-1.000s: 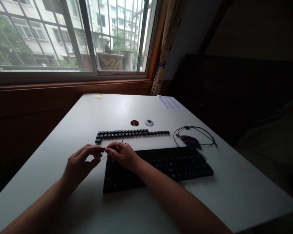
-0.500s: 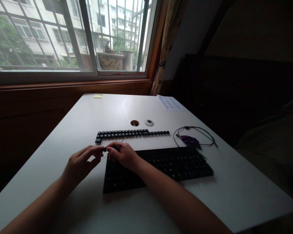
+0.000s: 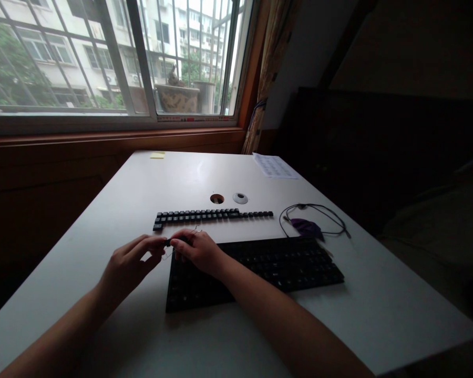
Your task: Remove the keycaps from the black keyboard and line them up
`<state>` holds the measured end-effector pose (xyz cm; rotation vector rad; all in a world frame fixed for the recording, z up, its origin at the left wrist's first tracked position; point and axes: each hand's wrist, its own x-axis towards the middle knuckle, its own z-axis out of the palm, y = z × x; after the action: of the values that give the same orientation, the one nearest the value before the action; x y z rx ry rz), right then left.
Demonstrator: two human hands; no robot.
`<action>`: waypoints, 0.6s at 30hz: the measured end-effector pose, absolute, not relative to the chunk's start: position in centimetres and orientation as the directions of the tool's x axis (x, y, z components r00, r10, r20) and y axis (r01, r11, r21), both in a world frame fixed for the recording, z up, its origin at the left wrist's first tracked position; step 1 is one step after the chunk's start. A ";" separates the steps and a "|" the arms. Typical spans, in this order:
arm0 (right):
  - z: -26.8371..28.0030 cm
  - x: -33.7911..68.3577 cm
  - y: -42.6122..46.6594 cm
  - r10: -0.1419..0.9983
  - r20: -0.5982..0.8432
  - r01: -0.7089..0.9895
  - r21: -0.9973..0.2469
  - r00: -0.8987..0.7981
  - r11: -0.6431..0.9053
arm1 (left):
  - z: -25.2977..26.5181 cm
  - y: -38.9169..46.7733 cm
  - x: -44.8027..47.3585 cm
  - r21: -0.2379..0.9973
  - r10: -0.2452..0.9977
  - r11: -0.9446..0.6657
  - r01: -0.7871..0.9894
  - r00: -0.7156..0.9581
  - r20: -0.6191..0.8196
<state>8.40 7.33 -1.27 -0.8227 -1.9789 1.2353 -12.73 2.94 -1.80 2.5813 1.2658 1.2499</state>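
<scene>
My left hand [image 3: 136, 258] pinches a small black keycap [image 3: 167, 242] between thumb and fingertips, over the far left corner of the keyboard. My right hand [image 3: 195, 251] meets it there, closed around a wire keycap puller [image 3: 167, 256]; thin wire shows below the keycap and above the knuckles, while the grip hides the handle. Beneath the right hand and forearm lies the black keyboard [image 3: 276, 265], its left part in shadow and partly covered. Behind it, loose black keycaps [image 3: 199, 215] stand lined up in rows on the table.
A black cable [image 3: 335, 212] is coiled at the right beside a purple cloth-like piece [image 3: 307, 228]. Farther back on the white table [image 3: 82, 252] are a round hole [image 3: 217, 199], a grey ring-shaped cover [image 3: 240, 198], a printed sheet [image 3: 276, 166] and a yellow sticky note [image 3: 157, 155].
Both hands hold nearly the same pose, still together at the keycap. The wire above the right hand shows a little more; the whole view has shifted very slightly.
</scene>
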 end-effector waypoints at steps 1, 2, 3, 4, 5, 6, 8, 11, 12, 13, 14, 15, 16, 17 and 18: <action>-1.2 8.4 7.3 0.784 0.197 0.166 -0.920 -0.589 0.356 | -1.8 2.9 -12.7 0.331 0.670 -0.674 0.661 0.357 0.651; -1.2 8.4 7.4 0.782 0.197 0.166 -0.919 -0.591 0.357 | -1.8 2.9 -12.7 0.334 0.671 -0.675 0.657 0.359 0.649; -1.3 8.4 7.4 0.781 0.199 0.168 -0.917 -0.592 0.361 | -1.8 2.9 -12.7 0.335 0.670 -0.677 0.655 0.361 0.648; -1.3 8.4 7.4 0.780 0.200 0.171 -0.915 -0.593 0.365 | -1.8 2.9 -12.7 0.333 0.670 -0.678 0.655 0.363 0.648; -1.4 8.4 7.4 0.780 0.201 0.174 -0.914 -0.592 0.367 | -1.9 2.9 -12.8 0.330 0.668 -0.679 0.656 0.365 0.649; -1.4 8.4 7.5 0.781 0.200 0.176 -0.913 -0.591 0.367 | -1.9 2.9 -12.8 0.327 0.668 -0.678 0.658 0.366 0.648; -1.6 8.4 7.5 0.787 0.195 0.178 -0.916 -0.585 0.359 | -2.0 3.0 -12.9 0.321 0.668 -0.677 0.662 0.371 0.645; -1.6 8.3 7.4 0.793 0.179 0.184 -0.921 -0.583 0.344 | -2.0 3.0 -13.0 0.320 0.668 -0.678 0.661 0.374 0.643; -1.6 8.3 7.4 0.793 0.177 0.186 -0.921 -0.583 0.343 | -2.0 3.1 -13.0 0.324 0.667 -0.681 0.657 0.374 0.644; -1.6 8.3 7.4 0.793 0.177 0.187 -0.920 -0.583 0.343 | -2.0 3.1 -12.9 0.329 0.666 -0.684 0.651 0.373 0.645; -1.6 8.3 7.5 0.793 0.179 0.184 -0.921 -0.583 0.343 | -2.0 3.1 -12.9 0.337 0.669 -0.684 0.647 0.371 0.644; -1.6 8.3 7.5 0.794 0.182 0.179 -0.922 -0.580 0.343 | -2.1 3.1 -12.9 0.344 0.671 -0.683 0.644 0.368 0.644; -1.7 8.3 7.5 0.795 0.186 0.172 -0.924 -0.578 0.341 | -2.0 3.1 -12.8 0.348 0.674 -0.681 0.644 0.364 0.643; -1.7 8.3 7.6 0.796 0.188 0.164 -0.927 -0.575 0.338 | -2.0 3.1 -12.8 0.349 0.674 -0.679 0.646 0.360 0.645; -1.8 8.2 7.6 0.797 0.189 0.157 -0.929 -0.574 0.334 | -2.0 3.1 -12.8 0.348 0.673 -0.678 0.648 0.356 0.648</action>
<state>8.23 7.59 -1.76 -0.8355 -1.9480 1.2552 -12.77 3.08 -2.01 2.5607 1.2471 1.2480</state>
